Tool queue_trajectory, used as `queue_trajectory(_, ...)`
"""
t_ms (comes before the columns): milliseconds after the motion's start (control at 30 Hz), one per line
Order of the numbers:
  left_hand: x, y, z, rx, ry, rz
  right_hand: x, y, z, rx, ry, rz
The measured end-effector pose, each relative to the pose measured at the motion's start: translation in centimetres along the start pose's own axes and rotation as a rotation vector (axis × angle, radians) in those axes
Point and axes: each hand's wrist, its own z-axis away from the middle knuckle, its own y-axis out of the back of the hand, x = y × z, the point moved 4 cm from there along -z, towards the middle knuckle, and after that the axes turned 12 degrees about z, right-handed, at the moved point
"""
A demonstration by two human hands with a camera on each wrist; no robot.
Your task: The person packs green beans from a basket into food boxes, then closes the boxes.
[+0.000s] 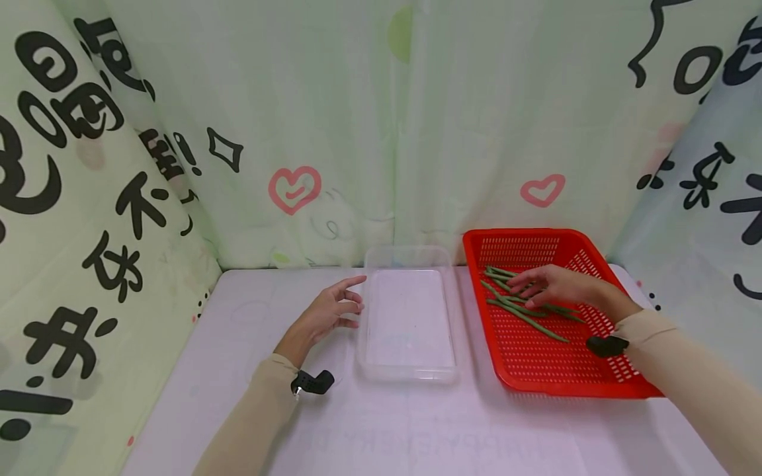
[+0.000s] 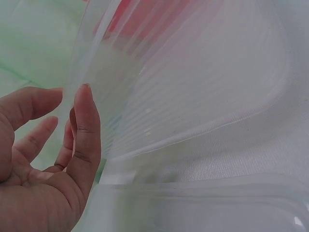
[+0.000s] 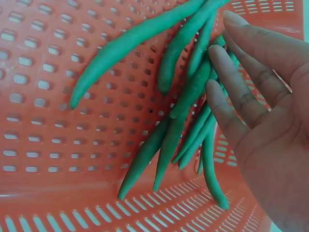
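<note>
A red perforated basket [image 1: 536, 370] stands on the table at the right and holds several green beans [image 1: 524, 316]. My right hand [image 1: 550, 285] hovers over the beans with fingers extended; in the right wrist view the right hand [image 3: 260, 121] has straight fingers lying against the green beans [image 3: 169, 130], gripping none. A clear plastic tray [image 1: 409, 370] sits in the middle, empty. My left hand [image 1: 333, 311] is just left of its rim, fingers relaxed and holding nothing. The left wrist view shows the left hand [image 2: 48, 159] beside the clear tray [image 2: 203, 92] wall.
The white table [image 1: 238, 317] is enclosed by pale green printed curtains [image 1: 333, 119] at the back and both sides. Black wrist-camera mounts sit on both sleeves.
</note>
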Motion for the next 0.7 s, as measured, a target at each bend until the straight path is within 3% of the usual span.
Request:
queue_trajectory(400,0.0,0.0,0.1,0.000,0.002,-0.006,0.2,-0.7,0.0,-0.080,-0.041,-0.071)
queue_trajectory(700,0.0,0.1,0.2,0.004,0.000,-0.004,0.0,-1.4,-0.3,-0.088,-0.089,0.007)
